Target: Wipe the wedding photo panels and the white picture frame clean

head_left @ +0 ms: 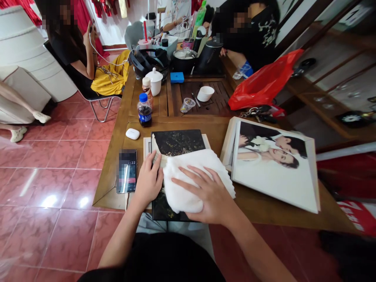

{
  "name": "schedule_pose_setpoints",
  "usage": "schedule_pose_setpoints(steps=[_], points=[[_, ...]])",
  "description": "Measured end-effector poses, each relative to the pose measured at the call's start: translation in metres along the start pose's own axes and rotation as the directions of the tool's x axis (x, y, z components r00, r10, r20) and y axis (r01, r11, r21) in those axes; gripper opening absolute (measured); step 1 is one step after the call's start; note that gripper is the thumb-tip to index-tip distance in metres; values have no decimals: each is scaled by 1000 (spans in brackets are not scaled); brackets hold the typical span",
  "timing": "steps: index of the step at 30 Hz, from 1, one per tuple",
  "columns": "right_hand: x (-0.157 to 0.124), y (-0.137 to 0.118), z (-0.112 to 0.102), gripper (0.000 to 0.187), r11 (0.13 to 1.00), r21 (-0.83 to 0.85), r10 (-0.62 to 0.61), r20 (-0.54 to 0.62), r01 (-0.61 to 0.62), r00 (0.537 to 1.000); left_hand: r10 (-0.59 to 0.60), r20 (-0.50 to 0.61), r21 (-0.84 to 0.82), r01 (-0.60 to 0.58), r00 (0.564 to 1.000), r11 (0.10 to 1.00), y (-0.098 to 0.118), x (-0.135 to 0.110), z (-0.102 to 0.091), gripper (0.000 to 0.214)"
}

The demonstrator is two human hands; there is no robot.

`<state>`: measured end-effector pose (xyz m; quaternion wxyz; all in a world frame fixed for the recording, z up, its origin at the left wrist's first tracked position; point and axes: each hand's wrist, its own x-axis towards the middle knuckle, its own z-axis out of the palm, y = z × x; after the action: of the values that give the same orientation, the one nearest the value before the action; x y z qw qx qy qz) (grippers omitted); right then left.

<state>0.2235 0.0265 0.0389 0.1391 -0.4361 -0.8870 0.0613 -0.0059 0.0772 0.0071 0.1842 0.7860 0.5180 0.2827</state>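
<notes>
A black board with gold specks (182, 143) lies near the front edge of the table, on top of a pale frame (147, 145). My right hand (210, 192) rests with spread fingers on a folded white cloth (196, 162), pressing it flat against the board. The cloth and hand hide much of the board's middle. At its left edge, my left hand (150, 176) lies with fingers stretched out, touching the board beside the cloth. A whitish patch (157, 145) shows along the board's upper left edge.
Framed wedding photos (273, 168) lie to the right. A phone (127, 172), white earbud case (132, 134) and blue-capped bottle (144, 111) stand left. Farther back are a red plastic bag (261, 86), white bowl (205, 93) and lidded cup (154, 81). Several people sit around.
</notes>
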Motion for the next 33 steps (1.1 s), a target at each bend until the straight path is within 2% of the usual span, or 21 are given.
schedule_pose_setpoints(steps=[8, 12, 17, 23, 27, 30, 33], points=[[58, 45, 1, 71, 990, -37, 131, -44, -133, 990, 7, -15, 9, -7, 1000, 1000, -4, -1, 3, 48], [70, 53, 0, 70, 990, -49, 131, -43, -133, 990, 23, -25, 10, -22, 999, 1000, -5, -2, 3, 48], [54, 44, 2, 72, 993, -60, 94, -51, -97, 994, 15, -23, 20, -14, 1000, 1000, -2, -1, 2, 46], [9, 10, 2, 79, 997, -57, 50, -30, -52, 998, -2, -24, 24, 3, 1000, 1000, 1, -1, 1, 47], [-20, -7, 0, 88, 999, -45, -25, -32, 24, 999, -14, -16, 25, 14, 1000, 1000, 1, -1, 1, 47], [-28, -6, -2, 91, 997, -37, -62, -22, 61, 998, -12, -5, 22, 12, 1000, 1000, 1, -1, 1, 48], [-18, 8, -3, 87, 999, -45, -20, -14, 19, 1000, -6, -6, 18, 6, 1000, 1000, -1, -1, 3, 49]])
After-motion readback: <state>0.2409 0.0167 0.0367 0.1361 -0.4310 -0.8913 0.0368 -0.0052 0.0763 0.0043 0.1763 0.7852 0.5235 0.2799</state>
